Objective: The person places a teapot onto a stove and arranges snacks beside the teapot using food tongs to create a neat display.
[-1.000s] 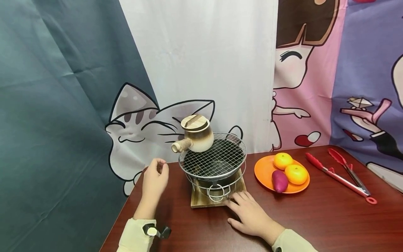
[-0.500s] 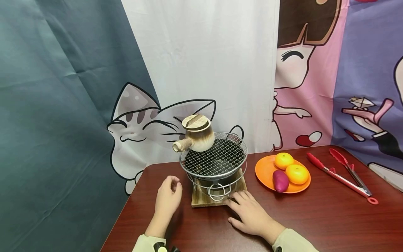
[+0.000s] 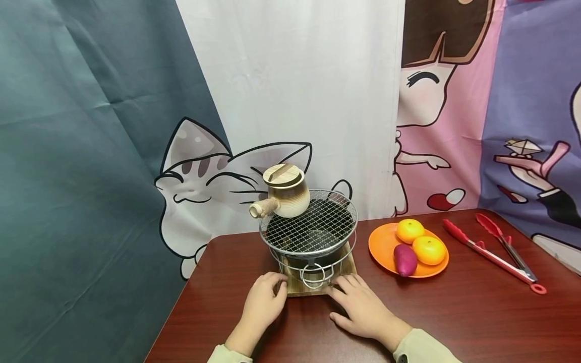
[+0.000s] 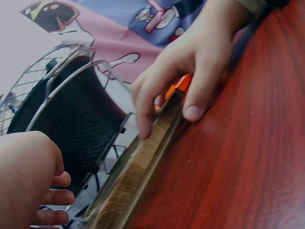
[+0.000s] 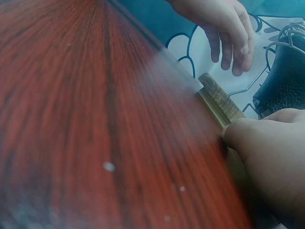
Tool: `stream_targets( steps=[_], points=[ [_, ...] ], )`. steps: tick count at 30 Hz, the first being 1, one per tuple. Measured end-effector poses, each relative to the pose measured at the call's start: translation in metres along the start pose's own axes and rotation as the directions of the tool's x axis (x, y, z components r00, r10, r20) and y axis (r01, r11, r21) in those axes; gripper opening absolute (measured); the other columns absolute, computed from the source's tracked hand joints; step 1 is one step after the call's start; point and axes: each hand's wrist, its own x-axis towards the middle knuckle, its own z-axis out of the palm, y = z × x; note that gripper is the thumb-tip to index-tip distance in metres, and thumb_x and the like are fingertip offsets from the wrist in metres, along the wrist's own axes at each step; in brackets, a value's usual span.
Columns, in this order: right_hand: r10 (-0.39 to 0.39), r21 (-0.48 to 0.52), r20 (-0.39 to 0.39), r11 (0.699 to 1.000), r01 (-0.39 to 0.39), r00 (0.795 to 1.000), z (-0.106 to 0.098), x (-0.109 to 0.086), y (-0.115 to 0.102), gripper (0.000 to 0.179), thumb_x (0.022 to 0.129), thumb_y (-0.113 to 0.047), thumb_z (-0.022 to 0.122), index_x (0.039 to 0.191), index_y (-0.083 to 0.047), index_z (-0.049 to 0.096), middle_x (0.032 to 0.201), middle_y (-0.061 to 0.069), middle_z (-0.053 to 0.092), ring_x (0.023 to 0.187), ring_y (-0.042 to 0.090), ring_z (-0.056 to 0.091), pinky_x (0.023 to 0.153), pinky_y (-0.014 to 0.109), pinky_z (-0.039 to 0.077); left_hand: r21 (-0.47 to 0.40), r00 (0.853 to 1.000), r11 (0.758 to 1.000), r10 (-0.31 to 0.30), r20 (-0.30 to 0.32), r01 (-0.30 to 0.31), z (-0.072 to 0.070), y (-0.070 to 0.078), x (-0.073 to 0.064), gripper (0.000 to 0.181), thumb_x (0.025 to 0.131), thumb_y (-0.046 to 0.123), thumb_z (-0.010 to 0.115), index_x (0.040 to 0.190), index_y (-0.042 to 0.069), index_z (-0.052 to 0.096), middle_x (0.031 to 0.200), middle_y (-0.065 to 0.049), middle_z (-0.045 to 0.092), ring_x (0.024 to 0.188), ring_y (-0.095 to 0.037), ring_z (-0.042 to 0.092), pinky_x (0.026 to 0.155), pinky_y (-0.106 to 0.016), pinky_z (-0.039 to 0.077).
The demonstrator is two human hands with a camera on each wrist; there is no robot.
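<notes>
In the head view, a round black grill (image 3: 317, 263) with a wire mesh top (image 3: 317, 234) stands on a square wooden board (image 3: 301, 289). A side-handled clay teapot (image 3: 290, 199) with a wooden lid (image 3: 282, 174) sits on the mesh, its handle pointing left. My right hand (image 3: 363, 308) rests fingertips on the board's front right part, thumb apart from the others on the table side. At the front left corner of the board is my left hand (image 3: 265, 302), fingers loosely bent, with nothing held. Whether its fingertips touch the board is hard to tell.
An orange plate (image 3: 379, 247) to the right bears two mandarins (image 3: 428, 250) and a purple sweet potato (image 3: 405, 260). Further right lie red-handled tongs (image 3: 495, 259), spread apart. A printed cloth backdrop (image 3: 317, 91) hangs behind the reddish-brown table (image 3: 454, 322).
My left hand has come down and to the right, from left of the grill to the board's front left corner. The right hand stays in place at the board.
</notes>
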Motion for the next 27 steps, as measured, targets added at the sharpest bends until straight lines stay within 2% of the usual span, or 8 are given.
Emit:
stream_targets(
  steps=[4,12,18,22,27],
  points=[
    [-0.001,0.001,-0.010,1.000,0.001,1.000,-0.002,0.002,-0.001,0.051,0.077,-0.042,0.078,0.121,-0.018,0.069,0.111,0.000,0.057,0.103,0.024,0.053,0.096,0.052,0.043,0.004,0.999,0.999,0.034,0.031,-0.035,0.004,0.005,-0.003,0.014,0.087,0.014,0.068,0.097,0.014,0.077,0.098,0.003,0.071,0.091,-0.019,0.064,0.080,-0.039,0.053],
    [0.012,0.000,0.005,1.000,-0.012,1.000,-0.002,0.002,0.000,0.052,0.077,-0.042,0.077,0.123,-0.019,0.068,0.114,0.001,0.057,0.105,0.026,0.053,0.097,0.054,0.043,0.084,0.985,0.983,0.155,0.072,-0.161,0.015,0.015,-0.008,0.023,0.086,0.021,0.069,0.108,0.019,0.075,0.101,0.002,0.064,0.098,-0.022,0.058,0.085,-0.042,0.051],
    [-0.001,-0.004,-0.004,1.000,0.001,1.000,-0.001,0.002,-0.001,0.052,0.076,-0.042,0.077,0.122,-0.019,0.068,0.113,0.000,0.057,0.104,0.025,0.053,0.096,0.053,0.042,0.099,0.988,0.984,0.143,0.050,-0.148,0.024,0.015,-0.014,0.025,0.084,0.022,0.071,0.108,0.021,0.075,0.102,-0.003,0.059,0.098,-0.023,0.054,0.082,-0.043,0.051],
    [0.002,0.007,-0.009,1.000,-0.002,1.000,-0.002,0.002,-0.001,0.052,0.077,-0.040,0.078,0.122,-0.018,0.068,0.114,0.001,0.057,0.105,0.025,0.053,0.096,0.054,0.042,0.127,0.986,0.978,0.162,0.045,-0.167,0.032,0.014,-0.019,0.023,0.081,0.023,0.073,0.103,0.018,0.075,0.104,-0.007,0.058,0.097,-0.024,0.052,0.082,-0.044,0.049],
    [-0.005,-0.001,-0.017,1.000,0.005,1.000,-0.002,0.002,-0.001,0.052,0.076,-0.041,0.078,0.122,-0.018,0.069,0.113,0.001,0.057,0.104,0.025,0.053,0.095,0.053,0.043,0.157,0.986,0.973,0.168,0.023,-0.169,0.040,0.012,-0.023,0.023,0.078,0.022,0.074,0.101,0.019,0.073,0.108,-0.006,0.056,0.101,-0.025,0.051,0.084,-0.045,0.047]
  ],
)
